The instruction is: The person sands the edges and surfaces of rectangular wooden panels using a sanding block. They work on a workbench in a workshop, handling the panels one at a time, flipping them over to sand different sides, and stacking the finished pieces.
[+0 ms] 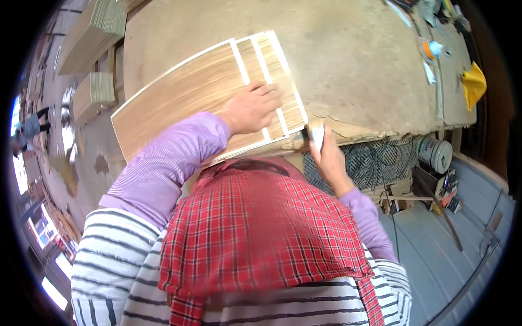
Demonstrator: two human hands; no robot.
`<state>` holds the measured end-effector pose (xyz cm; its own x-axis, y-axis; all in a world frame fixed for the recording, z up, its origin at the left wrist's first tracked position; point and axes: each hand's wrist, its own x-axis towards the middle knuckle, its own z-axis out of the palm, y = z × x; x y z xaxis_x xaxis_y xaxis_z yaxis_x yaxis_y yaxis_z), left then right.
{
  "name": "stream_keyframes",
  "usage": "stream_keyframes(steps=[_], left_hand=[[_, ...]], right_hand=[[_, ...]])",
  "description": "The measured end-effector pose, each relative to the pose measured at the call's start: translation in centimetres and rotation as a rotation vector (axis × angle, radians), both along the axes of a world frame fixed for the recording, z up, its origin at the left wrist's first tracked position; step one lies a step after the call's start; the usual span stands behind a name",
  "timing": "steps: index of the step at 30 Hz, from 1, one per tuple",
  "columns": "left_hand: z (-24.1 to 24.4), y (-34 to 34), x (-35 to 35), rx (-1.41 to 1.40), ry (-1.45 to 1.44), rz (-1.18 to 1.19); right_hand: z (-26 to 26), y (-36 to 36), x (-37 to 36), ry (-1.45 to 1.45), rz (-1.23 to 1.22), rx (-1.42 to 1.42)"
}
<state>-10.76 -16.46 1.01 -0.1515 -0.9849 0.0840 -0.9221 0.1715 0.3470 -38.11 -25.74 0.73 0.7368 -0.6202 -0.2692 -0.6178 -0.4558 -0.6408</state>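
Several wood-grain panels [183,89] with white edges lie overlapped in a stack on the worktable, reaching its near edge. My left hand [255,106] rests palm down on top of them, near their right end, with its fingers slightly apart. At the stack's near right corner, my right hand [328,159] grips a small hand tool [317,132]. The tool has a pale, shiny face and is blurred, so its exact kind cannot be told. It is close to the panel corner; whether it touches is unclear.
The worktable [359,69] has a worn, chipped near edge. A bottle with an orange band [431,50] and a yellow cloth-like piece [474,86] are at right. Below sit a white bucket [434,155] and coiled cable [367,163]. Stacked boards [94,95] and a distant person [32,126] are left.
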Motion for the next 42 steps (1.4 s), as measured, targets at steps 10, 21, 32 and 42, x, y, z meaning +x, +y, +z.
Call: stream_keyframes(steps=[10,21,32,42], left_hand=[[-1.5,-4.0,-2.8,-0.051,-0.026,-0.1],[-1.3,-2.1,-0.8,-0.042,0.063,-0.137],[0.2,1.5,2.1,0.02,-0.026,0.124],[1.0,1.7,2.0,0.246,0.04,0.096]], right_hand=[[4.0,4.2,-2.9,-0.291,-0.6,0.245],[-0.4,0.7,0.6,-0.159,-0.246,-0.128],[-0.8,-1.4,2.0,-0.06,-0.045,-0.122],[-2.1,-4.2,11.2,-0.081,-0.003,-0.485]])
